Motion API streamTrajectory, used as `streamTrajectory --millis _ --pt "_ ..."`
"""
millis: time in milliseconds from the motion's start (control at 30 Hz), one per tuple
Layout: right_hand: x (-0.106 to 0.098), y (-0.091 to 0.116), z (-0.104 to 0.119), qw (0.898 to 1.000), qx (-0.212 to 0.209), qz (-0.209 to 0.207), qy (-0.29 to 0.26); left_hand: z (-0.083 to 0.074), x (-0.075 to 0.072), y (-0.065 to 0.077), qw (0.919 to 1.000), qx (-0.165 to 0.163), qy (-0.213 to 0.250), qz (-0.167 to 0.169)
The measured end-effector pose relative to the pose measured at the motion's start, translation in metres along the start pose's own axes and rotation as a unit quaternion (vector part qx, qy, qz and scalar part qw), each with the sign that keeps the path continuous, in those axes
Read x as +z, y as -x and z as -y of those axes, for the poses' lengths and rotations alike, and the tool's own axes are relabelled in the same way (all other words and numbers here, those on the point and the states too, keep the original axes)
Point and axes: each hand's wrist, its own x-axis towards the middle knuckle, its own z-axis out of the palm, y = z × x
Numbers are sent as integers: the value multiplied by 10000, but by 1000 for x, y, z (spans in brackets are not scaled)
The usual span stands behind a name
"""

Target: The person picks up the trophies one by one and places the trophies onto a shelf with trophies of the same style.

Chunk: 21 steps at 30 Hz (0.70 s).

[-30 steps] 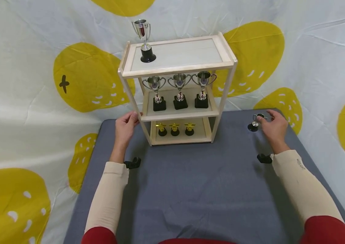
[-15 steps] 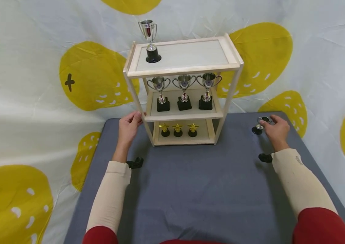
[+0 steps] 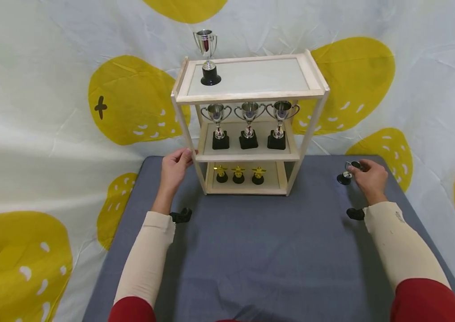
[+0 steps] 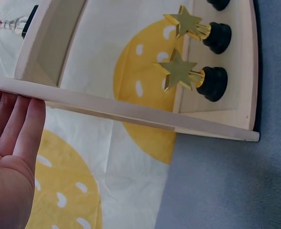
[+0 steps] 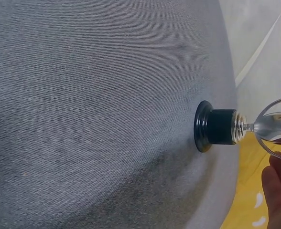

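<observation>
In the head view, my left hand (image 3: 174, 170) holds the left front post of a pale wooden three-tier shelf (image 3: 247, 157); in the left wrist view its fingertips go out of sight behind the post. Off to the right, my right hand (image 3: 372, 179) pinches the cup of a small silver trophy (image 3: 345, 178) with a round black base. That trophy (image 5: 221, 127) is upright at the table's far right; whether its base touches the cloth I cannot tell. The right wrist view cuts off most of the hand.
One tall silver trophy (image 3: 210, 74) stands on the shelf's top left. Three two-handled silver cups (image 3: 248, 134) line the middle tier. Three gold star trophies (image 3: 238, 174) occupy the bottom tier. Grey cloth (image 3: 259, 250) covers the table, and a patterned curtain (image 3: 138, 103) hangs behind.
The head view has shifted, so everything sits slightly further right and lower in it. Both hands keep their holds, and the trophies on the shelf stay where they were.
</observation>
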Motion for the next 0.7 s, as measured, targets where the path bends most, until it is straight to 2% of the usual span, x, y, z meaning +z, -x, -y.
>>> streamTrajectory --millis 200,333,500,700 --pt "-3 1 -4 10000 19 70 60 14 2 -5 10000 29 -74 -39" --pt "-4 1 -4 9998 -112 -10 164 16 3 -4 9998 168 -111 -54" --pt "-6 0 -4 9983 -404 -175 370 16 2 -3 9997 176 -149 -70" --pt "-11 4 8 9975 -521 -62 473 13 1 -3 9999 107 -47 -118"
